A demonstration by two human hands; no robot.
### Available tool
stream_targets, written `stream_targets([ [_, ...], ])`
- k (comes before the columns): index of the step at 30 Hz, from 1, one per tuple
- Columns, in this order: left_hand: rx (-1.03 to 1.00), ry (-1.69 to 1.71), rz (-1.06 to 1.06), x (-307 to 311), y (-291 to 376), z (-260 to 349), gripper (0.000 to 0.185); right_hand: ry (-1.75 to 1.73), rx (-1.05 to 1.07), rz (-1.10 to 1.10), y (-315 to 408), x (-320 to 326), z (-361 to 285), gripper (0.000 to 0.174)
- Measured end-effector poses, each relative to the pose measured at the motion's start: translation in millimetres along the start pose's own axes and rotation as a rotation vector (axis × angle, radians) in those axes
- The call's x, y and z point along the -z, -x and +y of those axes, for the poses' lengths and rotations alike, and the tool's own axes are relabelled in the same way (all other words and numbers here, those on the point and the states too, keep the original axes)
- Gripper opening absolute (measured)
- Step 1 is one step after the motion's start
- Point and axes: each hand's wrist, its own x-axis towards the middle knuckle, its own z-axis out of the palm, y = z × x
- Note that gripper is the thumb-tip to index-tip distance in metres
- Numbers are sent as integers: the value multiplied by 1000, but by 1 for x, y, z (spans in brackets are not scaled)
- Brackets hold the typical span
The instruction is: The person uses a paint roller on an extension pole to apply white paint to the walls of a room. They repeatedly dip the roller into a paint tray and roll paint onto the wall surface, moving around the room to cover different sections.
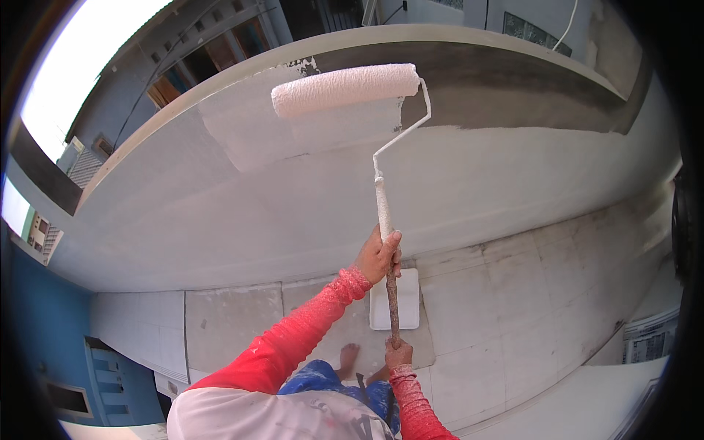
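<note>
A paint roller (pixel 346 88) with a long nap cover, coated in pale paint, lies over the upper part of a low wall (pixel 308 203). Its bent wire frame runs down to a paint-spattered pole. My left hand (pixel 379 254) is closed round the upper pole, thumb up along it. Lower down, near my body, my right hand (pixel 399 353) grips the pole's end. Pale paint covers the wall left of and below the roller; a dark grey unpainted band (pixel 511 88) shows to the right under the ledge. A white paint tray (pixel 407 300) lies on the floor behind the pole.
The ledge (pixel 440 34) tops the wall, with neighbouring buildings beyond. Worn covering sheets (pixel 234 324) lie on the tiled floor (pixel 495 319) around my bare feet (pixel 347 360). A blue wall (pixel 44 308) stands at the left, and a dark round object (pixel 682 220) at the far right edge.
</note>
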Motion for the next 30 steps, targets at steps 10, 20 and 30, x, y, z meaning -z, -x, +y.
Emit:
stream_targets([
  [10, -129, -45, 24, -50, -10, 20, 37, -44, 65, -82, -30, 61, 0, 32],
  [20, 96, 86, 0, -108, -37, -100, 40, 142, -152, -148, -24, 134, 98, 31],
  [30, 3, 28, -5, -114, -66, -48, 39, 50, -101, -112, -51, 131, 66, 31],
])
